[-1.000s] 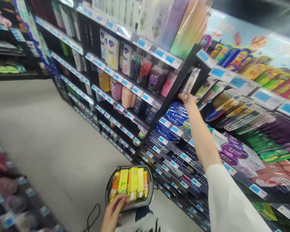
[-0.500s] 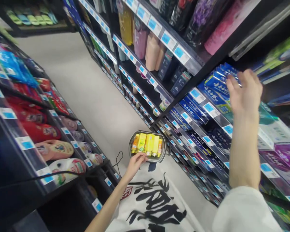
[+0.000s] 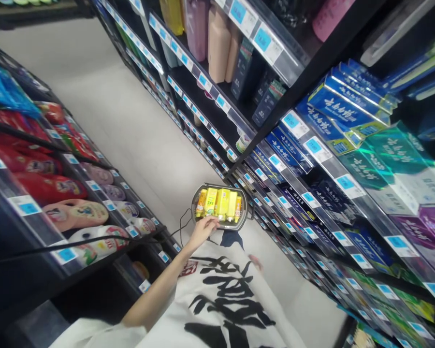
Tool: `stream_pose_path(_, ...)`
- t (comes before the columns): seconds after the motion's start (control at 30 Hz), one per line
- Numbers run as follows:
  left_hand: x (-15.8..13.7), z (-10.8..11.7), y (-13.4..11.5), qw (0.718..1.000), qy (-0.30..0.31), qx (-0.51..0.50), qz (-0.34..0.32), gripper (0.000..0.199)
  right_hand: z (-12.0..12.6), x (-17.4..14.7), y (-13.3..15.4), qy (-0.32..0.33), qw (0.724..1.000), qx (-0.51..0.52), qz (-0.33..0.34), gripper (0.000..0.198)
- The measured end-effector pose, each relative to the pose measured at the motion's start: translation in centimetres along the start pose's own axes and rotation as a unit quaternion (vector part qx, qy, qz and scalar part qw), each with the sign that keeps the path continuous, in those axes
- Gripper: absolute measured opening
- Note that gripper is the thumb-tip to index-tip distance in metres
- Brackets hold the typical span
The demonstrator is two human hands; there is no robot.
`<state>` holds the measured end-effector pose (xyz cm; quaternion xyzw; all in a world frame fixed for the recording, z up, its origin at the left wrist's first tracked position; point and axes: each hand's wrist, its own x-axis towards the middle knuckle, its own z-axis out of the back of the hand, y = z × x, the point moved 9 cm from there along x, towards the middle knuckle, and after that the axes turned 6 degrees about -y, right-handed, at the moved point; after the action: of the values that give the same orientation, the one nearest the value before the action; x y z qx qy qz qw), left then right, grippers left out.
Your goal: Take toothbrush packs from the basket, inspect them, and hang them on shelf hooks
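My left hand [image 3: 204, 230] is closed at the near rim of a dark shopping basket [image 3: 247, 216], in front of my body. Inside the basket, yellow bottles [image 3: 223, 203] lie side by side, one labelled AXE, along with slimmer orange ones [image 3: 202, 202]. My right hand [image 3: 255, 262] hangs low beside my white shirt. It is smeared and mostly hidden by the shirt, so its fingers cannot be made out. Blue toothpaste boxes [image 3: 348, 104] stand stacked on the right-hand shelf, well above that hand.
Shelves with price tags line both sides of a narrow aisle floor [image 3: 130, 125]. Green-and-white boxes [image 3: 395, 164] sit beside the blue ones, and pump bottles [image 3: 217, 46] are farther along. Slippers [image 3: 76, 215] fill the left rack, where a black cord [image 3: 119, 240] crosses.
My right hand has left the blue toothpaste boxes and dropped to my side. My left hand stays at the basket rim. The view has shifted slightly.
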<state>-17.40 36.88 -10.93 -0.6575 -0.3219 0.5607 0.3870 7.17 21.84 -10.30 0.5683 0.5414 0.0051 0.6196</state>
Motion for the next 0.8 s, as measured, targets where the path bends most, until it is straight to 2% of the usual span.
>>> stream_pose_path(0.1,0.1,-1.9,-0.5,1.0,0.027,0.011,-0.004,0.034,4.0,1.2,1.9,-0.086,0.992,-0.083,0.026,0.008)
stream_pose_path(0.23,-0.7,-4.6,-1.1,0.997,0.07,0.036,-0.02,0.032,6.0,4.5,5.9,-0.129,0.974,-0.173,0.067,0.019)
stream_pose_path(0.33,-1.7,-5.4,-0.3,0.994,0.075,0.075,-0.027,0.031,6.4,5.8,7.1,-0.123,0.968,-0.207,0.075,0.025)
stream_pose_path(0.43,-3.2,-5.5,1.7,0.991,0.082,0.105,-0.024,0.029,7.1,5.9,5.6,-0.104,0.965,-0.237,0.05,0.029)
stream_pose_path(0.63,-5.8,-6.4,6.6,0.978,0.113,0.175,0.004,0.024,8.7,5.0,-1.8,-0.095,0.961,-0.249,-0.078,0.052)
stream_pose_path(0.7,-5.9,-7.0,7.7,0.971,0.119,0.207,0.009,0.026,8.4,4.8,-3.6,-0.076,0.958,-0.255,-0.104,0.053)
stream_pose_path(0.8,-5.1,-8.4,9.0,0.959,0.122,0.254,0.017,0.03,7.7,4.9,-4.5,-0.044,0.956,-0.263,-0.12,0.051)
